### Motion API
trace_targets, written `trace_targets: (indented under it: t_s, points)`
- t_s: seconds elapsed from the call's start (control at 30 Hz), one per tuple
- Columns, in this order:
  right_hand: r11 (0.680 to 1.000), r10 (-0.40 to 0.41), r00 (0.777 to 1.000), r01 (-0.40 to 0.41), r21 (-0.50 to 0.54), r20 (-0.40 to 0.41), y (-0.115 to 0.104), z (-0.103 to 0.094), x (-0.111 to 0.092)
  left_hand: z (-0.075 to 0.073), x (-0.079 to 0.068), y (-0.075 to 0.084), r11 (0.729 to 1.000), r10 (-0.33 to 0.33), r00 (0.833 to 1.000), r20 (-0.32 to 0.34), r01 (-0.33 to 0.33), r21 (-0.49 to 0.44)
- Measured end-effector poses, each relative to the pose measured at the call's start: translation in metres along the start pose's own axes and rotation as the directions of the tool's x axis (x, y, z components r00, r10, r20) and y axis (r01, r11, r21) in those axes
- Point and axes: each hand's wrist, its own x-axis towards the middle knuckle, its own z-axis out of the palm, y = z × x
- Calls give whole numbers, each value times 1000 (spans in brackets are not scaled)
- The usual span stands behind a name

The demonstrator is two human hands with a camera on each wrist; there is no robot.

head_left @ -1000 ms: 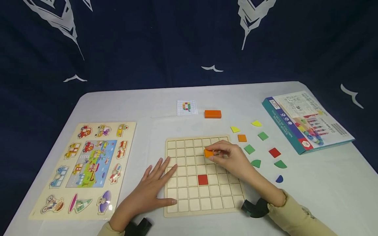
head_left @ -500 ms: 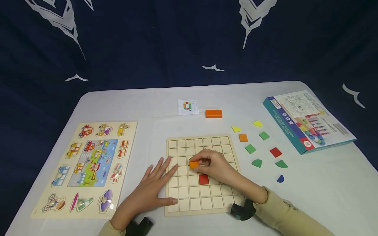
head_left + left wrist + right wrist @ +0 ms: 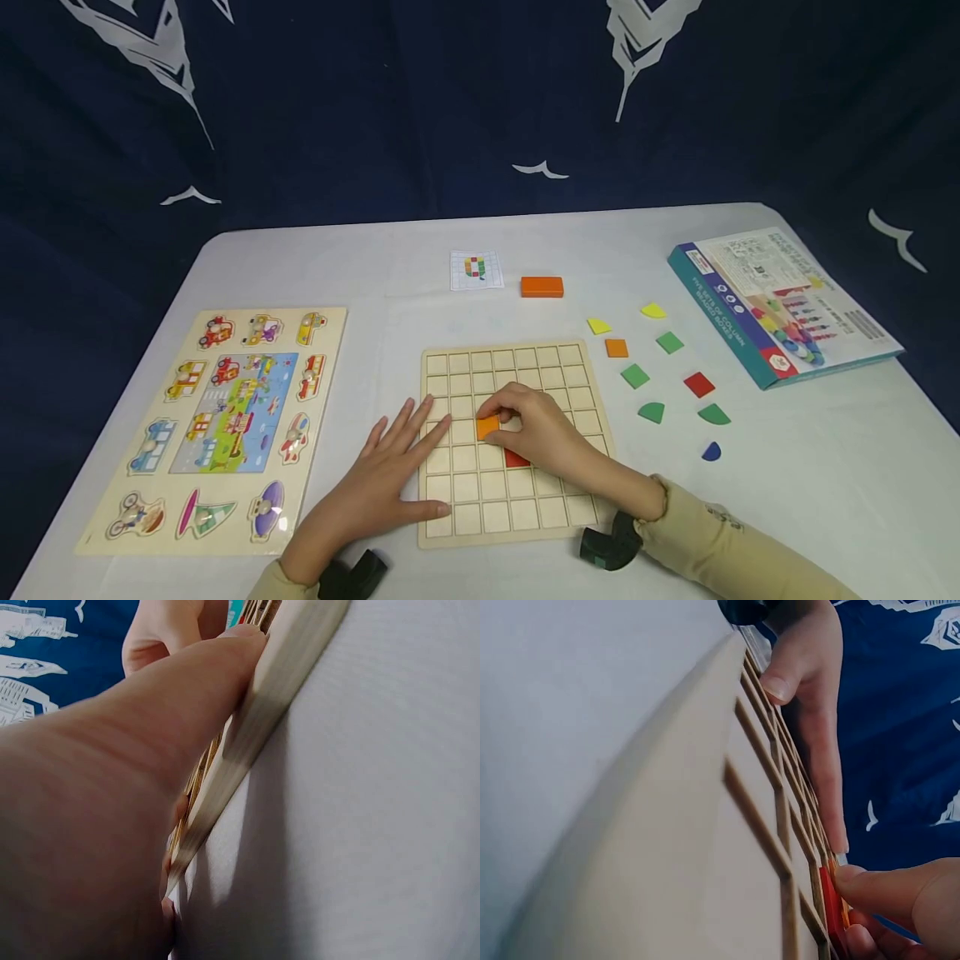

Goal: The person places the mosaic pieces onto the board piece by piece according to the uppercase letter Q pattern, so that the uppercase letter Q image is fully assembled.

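A wooden grid board [image 3: 496, 518] lies in front of me, its cells edged by raised strips. My right hand [image 3: 546, 427] pinches an orange square tile [image 3: 487, 427] between thumb and fingers, over a cell left of the board's middle. Just below and to the right, a red square tile [image 3: 515, 459] sits in a cell, partly covered by that hand. My left hand [image 3: 386, 479] rests along the board's left edge with fingers spread and straight. In the left wrist view its thumb [image 3: 217, 664] reaches onto the board's edge.
Green, yellow, orange, red and blue flat pieces [image 3: 634, 376] lie scattered right of the board. Behind it are a small pattern card [image 3: 476, 271] and an orange block [image 3: 542, 287]. A picture puzzle board [image 3: 232, 417] lies left; a box [image 3: 780, 308] lies back right.
My right hand has carried the orange tile left and toward me across the board, to a cell above and left of the red tile. The left hand has stayed in place.
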Motion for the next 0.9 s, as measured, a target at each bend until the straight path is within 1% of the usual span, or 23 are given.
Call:
trace_targets:
  t_s: [0.2, 0.33, 0.43, 0.57, 0.67, 0.77, 0.9]
  points:
    - [1000, 19, 1000, -19, 4, -24, -2, 0, -2, 0, 1, 0, 1000, 3, 1000, 3, -3, 3]
    - [997, 58, 998, -57, 52, -9, -4, -7, -3, 0, 1, 0, 1000, -5, 1000, 9, 5, -2]
    - [993, 80, 997, -77, 90, -24, -5, -20, -1, 0, 0, 0, 1000, -17, 1000, 7, 17, -3]
    - [988, 117, 989, -105, 117, -95, 1, -48, 3, 0, -2, 0, 1000, -14, 1000, -3, 14, -13]
    - [983, 162, 973, -144, 113, -166, 12, -74, 2, 1, -2, 0, 1000, 1, 1000, -9, -2, -15]
    - [972, 226, 949, -204, 119, -218, 25, -99, -1, 2, -2, -1, 1000, 9, 1000, -13, -10, -8]
    - [946, 323, 906, -301, 119, -274, 46, -122, -7, 1, -1, -1, 1000, 14, 1000, -13, -15, -4]
